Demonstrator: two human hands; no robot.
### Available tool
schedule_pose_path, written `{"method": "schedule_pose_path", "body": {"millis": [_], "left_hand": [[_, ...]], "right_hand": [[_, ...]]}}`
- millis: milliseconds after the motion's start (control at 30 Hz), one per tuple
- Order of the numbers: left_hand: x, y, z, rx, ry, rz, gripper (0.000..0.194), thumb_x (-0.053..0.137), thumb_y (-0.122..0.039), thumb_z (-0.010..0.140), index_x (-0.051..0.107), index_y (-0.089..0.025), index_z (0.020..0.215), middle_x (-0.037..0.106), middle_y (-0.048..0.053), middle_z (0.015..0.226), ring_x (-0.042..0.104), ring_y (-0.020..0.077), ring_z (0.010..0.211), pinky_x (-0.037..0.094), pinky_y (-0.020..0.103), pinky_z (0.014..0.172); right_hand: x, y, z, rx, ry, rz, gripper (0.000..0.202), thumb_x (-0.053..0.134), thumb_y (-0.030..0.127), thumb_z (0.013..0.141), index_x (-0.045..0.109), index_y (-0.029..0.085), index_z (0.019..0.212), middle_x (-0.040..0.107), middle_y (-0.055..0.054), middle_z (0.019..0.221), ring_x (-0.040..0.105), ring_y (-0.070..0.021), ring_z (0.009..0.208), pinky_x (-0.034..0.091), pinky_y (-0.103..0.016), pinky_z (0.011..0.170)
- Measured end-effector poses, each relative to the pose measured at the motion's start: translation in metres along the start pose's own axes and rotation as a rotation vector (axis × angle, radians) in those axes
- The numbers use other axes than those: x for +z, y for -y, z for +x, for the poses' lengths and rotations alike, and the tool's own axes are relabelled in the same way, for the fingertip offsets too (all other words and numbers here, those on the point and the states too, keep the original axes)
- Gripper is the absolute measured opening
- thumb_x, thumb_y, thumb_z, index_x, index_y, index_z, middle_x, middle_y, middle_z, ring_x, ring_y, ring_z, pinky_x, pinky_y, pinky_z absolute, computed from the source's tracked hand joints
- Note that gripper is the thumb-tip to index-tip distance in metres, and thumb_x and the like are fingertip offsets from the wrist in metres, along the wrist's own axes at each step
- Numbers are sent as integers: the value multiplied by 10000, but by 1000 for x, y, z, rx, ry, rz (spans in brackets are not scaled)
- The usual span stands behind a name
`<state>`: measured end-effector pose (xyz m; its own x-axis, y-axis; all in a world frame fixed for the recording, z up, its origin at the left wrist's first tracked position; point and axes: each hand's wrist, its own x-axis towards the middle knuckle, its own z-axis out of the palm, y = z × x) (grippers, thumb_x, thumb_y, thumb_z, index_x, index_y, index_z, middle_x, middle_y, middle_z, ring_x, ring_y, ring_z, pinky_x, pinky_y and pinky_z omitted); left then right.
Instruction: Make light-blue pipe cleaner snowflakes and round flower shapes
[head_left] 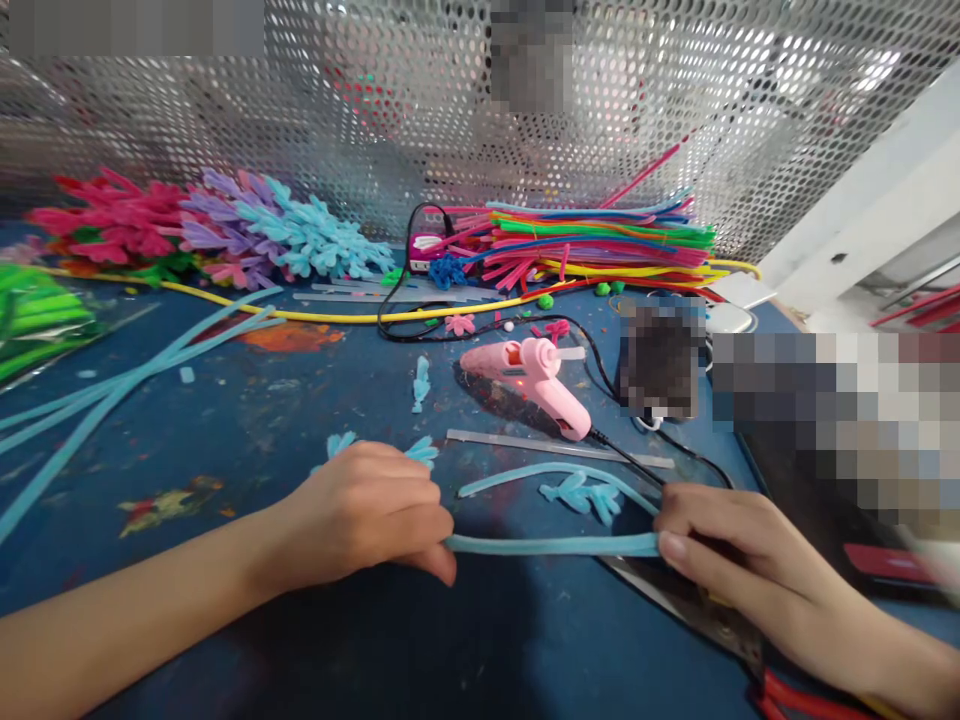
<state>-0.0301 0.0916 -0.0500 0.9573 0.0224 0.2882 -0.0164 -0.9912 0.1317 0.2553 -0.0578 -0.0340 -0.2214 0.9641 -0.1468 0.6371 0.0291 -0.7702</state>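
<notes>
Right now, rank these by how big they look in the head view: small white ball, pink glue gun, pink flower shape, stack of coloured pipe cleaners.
1. Stack of coloured pipe cleaners
2. Pink glue gun
3. Pink flower shape
4. Small white ball

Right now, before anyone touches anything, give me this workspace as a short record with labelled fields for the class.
Surface: paint-marked blue table
Left hand: left hand grips one end of a light-blue pipe cleaner
Right hand: right hand holds its other end
Pipe cleaner: nearly straight between the hands
Glue tool: pink glue gun, lying on its side beyond the hands
Near glue gun: clear glue stick
Back left: pink, purple and light-blue fluffy bunches
Back right: multicoloured pipe-cleaner pile
</notes>
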Motion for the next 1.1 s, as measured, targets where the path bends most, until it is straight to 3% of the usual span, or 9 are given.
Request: {"method": "schedule_pose_path", "body": {"millis": [200,400,500,567,667,767,867,1000,1100], "left_hand": [[1,3,-1,8,54,-48,286,536,-400,815,554,-198,613,449,-24,467,424,109,466,225,287,486],[-6,-1,5,-52,106,-238,253,510,-293,847,602,-202,629,501,-11,452,467,99,450,264,265,480],[-5,-2,5,-49,79,-207,270,511,-303,846,592,-195,613,499,-16,457,466,92,451,261,269,481],[-3,-3,5,-35,70,-151,304,496,-319,854,569,-184,591,496,-19,471,468,90,461,261,273,487],[-1,-3,7,0,59,-70,335,453,-328,877,546,-172,595,507,-17,508,474,92,487,276,268,495],[1,-6,8,26,36,28,338,426,-320,888,538,-170,606,512,-14,519,470,101,492,287,268,497],[1,-11,10,74,22,128,339,437,-336,879,517,-176,591,493,-17,501,453,110,475,285,274,488],[2,-18,10,166,-19,222,374,450,-380,865,462,-178,550,458,-24,466,427,107,444,244,280,452],[4,-19,9,164,-27,229,367,443,-382,867,458,-180,561,466,-24,473,432,103,442,241,279,450]], "right_hand": [[0,-3,-1,-64,-9,10,220,411,236,892,506,198,698,504,2,659,470,-107,599,367,-220,566],[2,-3,-2,-108,-4,-15,191,439,218,879,526,198,710,505,7,653,474,-97,588,376,-214,556],[-13,-3,1,-95,-57,-83,181,496,262,853,543,201,689,522,9,638,478,-95,567,380,-208,527],[-33,-3,10,-86,-203,-170,149,531,305,831,573,210,723,560,3,669,501,-104,580,388,-214,525],[-65,-7,42,-137,-405,-295,180,558,377,798,618,230,884,610,-13,735,532,-130,596,394,-233,505],[-79,-15,94,-292,-369,-478,249,575,344,784,621,215,992,628,-39,820,548,-144,638,413,-255,565],[-73,-24,145,-368,-360,-599,290,567,299,790,599,192,1057,633,-60,907,554,-159,695,407,-266,622],[-63,-30,187,-380,-261,-685,153,544,284,796,638,166,821,643,-65,819,561,-181,733,385,-269,645],[-70,-26,202,-450,-279,-670,144,554,278,764,601,154,710,619,-71,779,549,-184,735,389,-277,660]]}}
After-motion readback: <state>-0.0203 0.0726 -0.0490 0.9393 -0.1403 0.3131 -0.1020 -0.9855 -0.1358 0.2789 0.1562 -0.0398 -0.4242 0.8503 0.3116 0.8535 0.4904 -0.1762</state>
